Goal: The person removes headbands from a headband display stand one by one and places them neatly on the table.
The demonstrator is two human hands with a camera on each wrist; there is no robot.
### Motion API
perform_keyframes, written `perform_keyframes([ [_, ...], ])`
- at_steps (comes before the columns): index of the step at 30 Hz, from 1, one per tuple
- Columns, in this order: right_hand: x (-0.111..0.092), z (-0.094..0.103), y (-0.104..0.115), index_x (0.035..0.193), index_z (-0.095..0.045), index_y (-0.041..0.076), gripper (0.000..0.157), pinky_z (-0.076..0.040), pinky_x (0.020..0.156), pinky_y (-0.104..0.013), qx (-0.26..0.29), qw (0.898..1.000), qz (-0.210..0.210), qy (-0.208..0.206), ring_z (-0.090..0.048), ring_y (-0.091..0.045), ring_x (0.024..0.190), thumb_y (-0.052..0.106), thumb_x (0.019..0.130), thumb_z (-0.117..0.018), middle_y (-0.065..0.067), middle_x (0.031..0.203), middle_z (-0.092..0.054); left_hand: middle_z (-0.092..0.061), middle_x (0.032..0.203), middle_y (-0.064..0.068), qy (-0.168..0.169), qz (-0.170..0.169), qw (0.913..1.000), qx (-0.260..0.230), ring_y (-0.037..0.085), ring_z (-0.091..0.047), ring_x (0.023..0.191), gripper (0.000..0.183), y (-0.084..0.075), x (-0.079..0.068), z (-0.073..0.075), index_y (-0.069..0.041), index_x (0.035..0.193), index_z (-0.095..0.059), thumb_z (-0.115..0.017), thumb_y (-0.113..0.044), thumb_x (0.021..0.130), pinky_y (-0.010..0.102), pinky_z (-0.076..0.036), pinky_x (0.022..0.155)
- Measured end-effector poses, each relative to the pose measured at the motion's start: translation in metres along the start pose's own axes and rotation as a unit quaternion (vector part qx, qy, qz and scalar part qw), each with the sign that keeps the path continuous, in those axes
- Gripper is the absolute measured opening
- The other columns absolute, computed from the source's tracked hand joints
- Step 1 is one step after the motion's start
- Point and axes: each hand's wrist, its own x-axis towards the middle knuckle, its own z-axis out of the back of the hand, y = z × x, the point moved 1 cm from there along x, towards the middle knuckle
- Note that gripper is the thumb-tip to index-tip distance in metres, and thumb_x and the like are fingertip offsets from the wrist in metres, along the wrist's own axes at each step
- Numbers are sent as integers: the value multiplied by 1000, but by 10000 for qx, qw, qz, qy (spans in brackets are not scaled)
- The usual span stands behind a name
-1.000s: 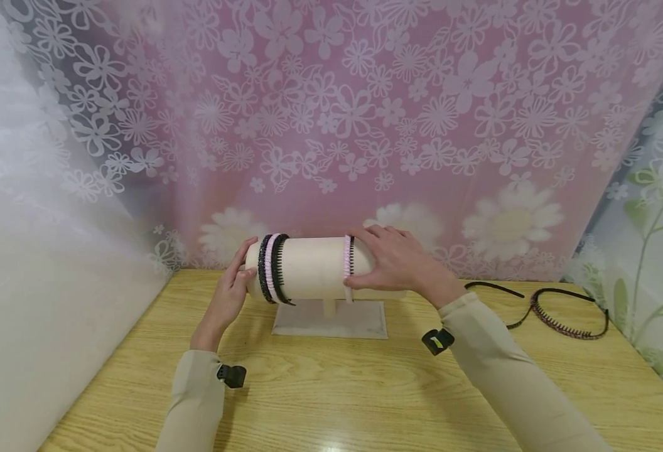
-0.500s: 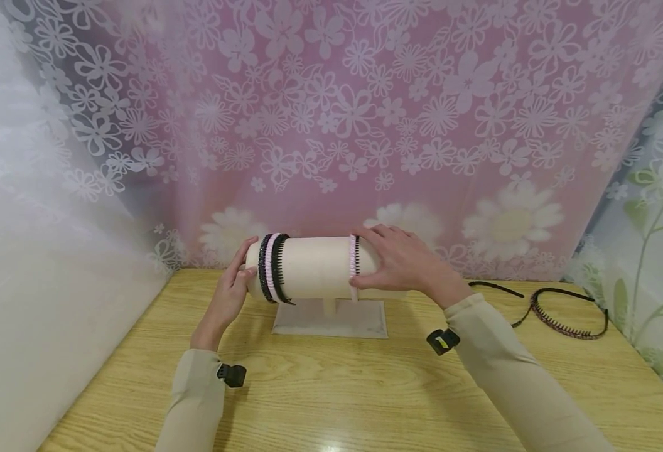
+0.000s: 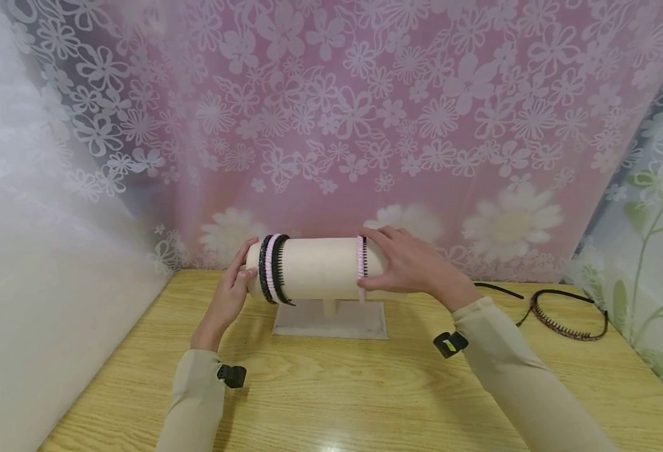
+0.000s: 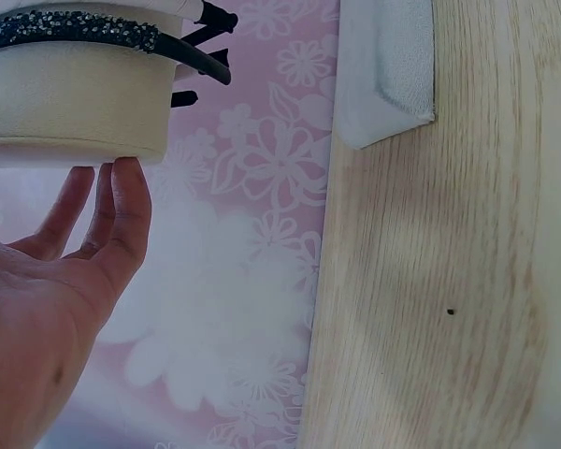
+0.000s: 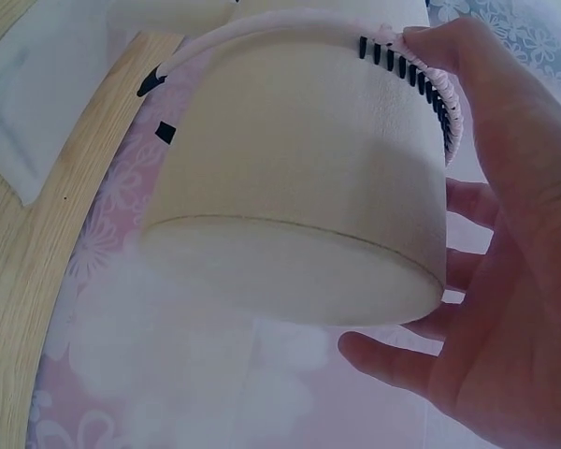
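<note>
Pink band (image 3: 361, 260): sat round roll (image 3: 320, 267), nr R end; my R hand (image 3: 409, 263) clamped it. My L hand (image 3: 228, 298): fingers apart, touched L end. 3 bands (image 3: 270, 270): sat nr L end. Dk bands (image 3: 571, 335): lay nr R edge of table (image 3: 309, 389).

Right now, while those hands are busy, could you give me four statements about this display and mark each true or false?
1. The left hand touches one end of the cream roll. True.
2. The right hand is apart from every headband. False: it touches a pink headband with black teeth.
3. Three headbands sit together nearer the left hand. True.
4. Nothing lies loose beside the roll. False: dark headbands lie on the table to its right.
</note>
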Motion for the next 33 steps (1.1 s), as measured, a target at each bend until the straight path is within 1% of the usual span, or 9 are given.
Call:
perform_keyframes([
  [4,-3,0,-2,161,-34,18,98,-51,97,-60,77,10000,18,-10,-50,-42,136,62,82,-72,-20,155,-45,-46,158,9,-14,-25,10000,-7,31,-57,123,54,1,0,0,-51,158,-28,-39,-32,109,41,-49,86],
  [7,-5,-1,-4,161,-34,18,98,-51,96,-59,105,9999,22,-27,-49,-42,137,62,82,-72,-20,155,-45,-44,159,9,8,-38,10000,-18,31,-56,125,54,3,0,-1,-49,159,-28,-39,-31,109,42,-49,88],
  [14,-8,-2,-8,160,-35,18,96,-53,90,-56,156,9998,38,-97,-51,-41,134,60,83,-73,-20,153,-46,-43,161,6,8,-30,10000,-36,31,-55,128,53,5,0,-1,-50,158,-28,-38,-31,109,44,-48,91],
  [21,-11,0,-10,159,-38,18,94,-55,83,-53,230,9996,-57,-151,-52,-41,132,57,82,-74,-20,152,-48,-40,162,5,18,-50,10000,-24,30,-54,131,54,4,1,0,-51,158,-27,-38,-31,110,45,-47,95],
  [25,-12,-1,-12,157,-40,19,92,-55,81,-51,226,9995,-77,-202,-52,-40,130,56,81,-75,-19,151,-49,-40,162,5,39,-39,10000,-25,30,-54,130,53,3,0,0,-51,158,-26,-38,-32,110,46,-47,94],
  [28,-13,-2,-14,156,-41,20,90,-55,80,-50,222,9995,-58,-235,-53,-40,129,55,81,-74,-20,150,-50,-41,161,5,42,-10,10000,-20,30,-55,128,53,2,0,0,-51,158,-27,-38,-32,110,45,-46,91],
  [33,-15,-2,-17,155,-41,19,88,-55,79,-51,239,9993,-51,-265,-55,-41,126,52,81,-74,-20,148,-50,-41,161,7,38,-3,10000,-40,31,-55,127,54,2,1,0,-46,160,-27,-38,-31,109,42,-47,90],
])
